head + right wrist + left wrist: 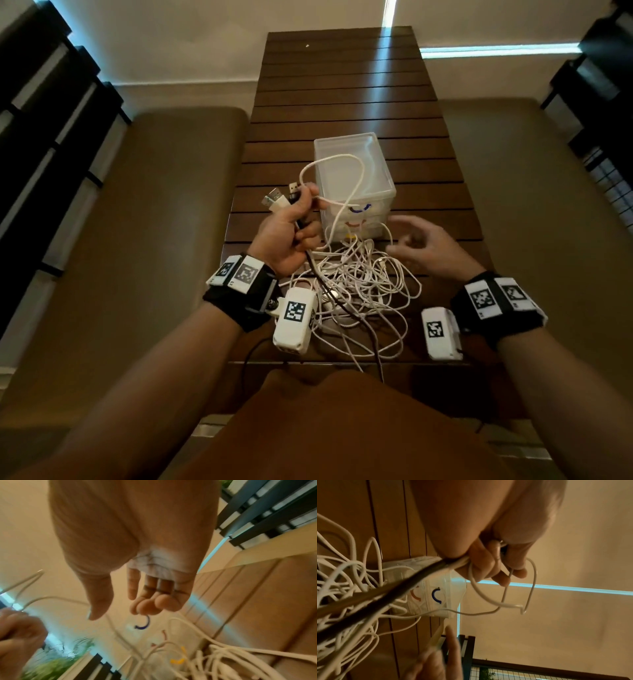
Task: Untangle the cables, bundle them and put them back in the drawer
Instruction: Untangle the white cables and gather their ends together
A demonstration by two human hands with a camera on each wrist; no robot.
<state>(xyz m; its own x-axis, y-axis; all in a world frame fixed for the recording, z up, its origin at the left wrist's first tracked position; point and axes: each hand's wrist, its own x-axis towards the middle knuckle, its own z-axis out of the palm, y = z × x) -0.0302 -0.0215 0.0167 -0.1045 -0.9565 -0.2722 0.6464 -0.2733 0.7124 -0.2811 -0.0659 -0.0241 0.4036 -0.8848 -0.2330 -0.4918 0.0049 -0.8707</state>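
Observation:
A tangle of white cables (pixel 356 287) lies on the dark slatted table (pixel 342 102) in front of a clear plastic drawer unit (pixel 352 185) with coloured handles. My left hand (pixel 291 229) is raised above the heap and grips a bunch of cable ends, one black and the others white, with USB plugs (pixel 277 198) sticking out above the fist. A white loop (pixel 518 601) hangs from those fingers. My right hand (pixel 421 246) hovers over the right side of the tangle, fingers loosely bent, holding nothing; the right wrist view shows its palm (pixel 154 601) empty.
Padded brown benches (pixel 154 205) flank the table on both sides. Dark slatted chair frames (pixel 44 120) stand at the far left and far right. The cable heap (pixel 231 662) spreads to the table's near edge, and a black cable hangs over it.

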